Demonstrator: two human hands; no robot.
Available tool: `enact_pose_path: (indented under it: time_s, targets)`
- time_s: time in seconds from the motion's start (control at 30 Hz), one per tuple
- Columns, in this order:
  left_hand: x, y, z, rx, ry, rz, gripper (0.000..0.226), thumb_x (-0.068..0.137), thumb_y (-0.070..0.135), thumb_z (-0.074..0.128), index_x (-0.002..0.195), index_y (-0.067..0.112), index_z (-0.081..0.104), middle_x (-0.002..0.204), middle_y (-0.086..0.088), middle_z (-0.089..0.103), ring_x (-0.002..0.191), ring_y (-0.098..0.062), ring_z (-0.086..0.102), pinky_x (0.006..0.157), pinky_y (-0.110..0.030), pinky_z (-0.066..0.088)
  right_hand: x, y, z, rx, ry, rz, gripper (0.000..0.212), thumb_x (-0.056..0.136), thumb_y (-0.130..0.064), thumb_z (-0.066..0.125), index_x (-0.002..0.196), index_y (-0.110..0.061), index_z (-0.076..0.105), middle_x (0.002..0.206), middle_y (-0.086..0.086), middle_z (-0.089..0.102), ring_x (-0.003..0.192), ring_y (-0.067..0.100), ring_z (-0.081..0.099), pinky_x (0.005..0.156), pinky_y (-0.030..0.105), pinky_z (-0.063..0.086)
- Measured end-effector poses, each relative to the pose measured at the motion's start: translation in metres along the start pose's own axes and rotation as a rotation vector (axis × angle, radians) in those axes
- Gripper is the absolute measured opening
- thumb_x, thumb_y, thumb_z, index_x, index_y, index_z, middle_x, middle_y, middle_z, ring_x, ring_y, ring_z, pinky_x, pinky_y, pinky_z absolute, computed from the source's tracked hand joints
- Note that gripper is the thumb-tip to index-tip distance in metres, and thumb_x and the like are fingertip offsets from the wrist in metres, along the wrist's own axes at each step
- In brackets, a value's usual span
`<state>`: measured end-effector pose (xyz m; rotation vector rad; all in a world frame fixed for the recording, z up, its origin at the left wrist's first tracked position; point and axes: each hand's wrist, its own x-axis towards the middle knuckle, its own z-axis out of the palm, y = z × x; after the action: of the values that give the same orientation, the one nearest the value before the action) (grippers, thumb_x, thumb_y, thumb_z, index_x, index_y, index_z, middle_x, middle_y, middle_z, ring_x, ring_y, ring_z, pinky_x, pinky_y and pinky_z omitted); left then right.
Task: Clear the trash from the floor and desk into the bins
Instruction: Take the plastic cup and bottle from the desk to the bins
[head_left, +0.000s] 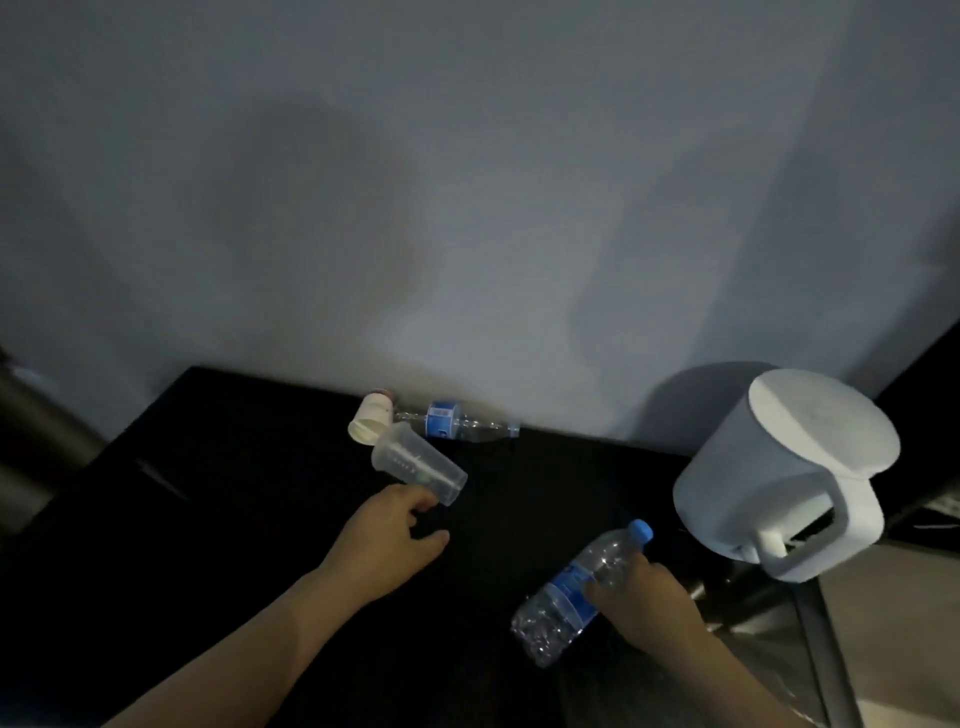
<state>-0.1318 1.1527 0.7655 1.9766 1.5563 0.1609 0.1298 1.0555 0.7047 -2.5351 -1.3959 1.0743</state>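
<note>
On the black desk (234, 467) a clear plastic cup (415, 462) lies on its side. My left hand (387, 535) is at its rim, fingers apart and touching or nearly touching it. Behind it lie a white paper cup (370, 418) and an empty water bottle (457, 422) with a blue label, both against the wall. My right hand (644, 597) grips a second clear water bottle (576, 587) with a blue cap, held tilted above the desk's near right part.
A white electric kettle (784, 473) stands at the desk's right end. A metallic surface (769, 623) runs along the right below it. A grey wall rises just behind the desk. A dark blurred object sits at the far left edge.
</note>
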Motion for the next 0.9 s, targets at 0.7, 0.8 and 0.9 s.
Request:
enact_pose_path:
  time_s: [0.7,0.8,0.9]
  targets:
    - [0.155,-0.085,0.064,0.279,-0.042,0.061,0.035,0.078,0.053,0.067,0.101,0.03,0.054,0.153,0.005,-0.002,0.142,-0.041,-0.006,0.111,-0.054,0.028,0.066,-0.045,0.077,0.233,0.168,0.242,0.108,0.083,-0.011,0.061,0.146,-0.043,-0.021,0.149,0.015,0.012,0.109,0.032,0.05,0.072,0.032,0.044]
    - [0.148,-0.091,0.07,0.203,0.061,0.123,0.037,0.07,0.031,0.08,0.094,0.027,0.051,0.148,0.004,0.015,0.14,-0.039,-0.001,0.106,-0.053,0.039,0.066,-0.046,0.08,0.235,0.159,0.255,0.11,0.084,-0.012,0.063,0.145,-0.043,-0.023,0.152,0.017,0.008,0.118,0.037,0.048,0.086,0.041,0.053]
    - [0.144,-0.094,0.074,0.095,0.188,0.092,0.067,0.063,0.019,0.084,0.116,0.025,0.043,0.142,-0.002,0.015,0.134,-0.034,0.02,0.1,-0.046,0.046,0.065,-0.044,0.081,0.242,0.181,0.233,0.111,0.084,-0.013,0.064,0.146,-0.043,-0.023,0.151,0.016,0.01,0.117,0.037,0.049,0.086,0.041,0.053]
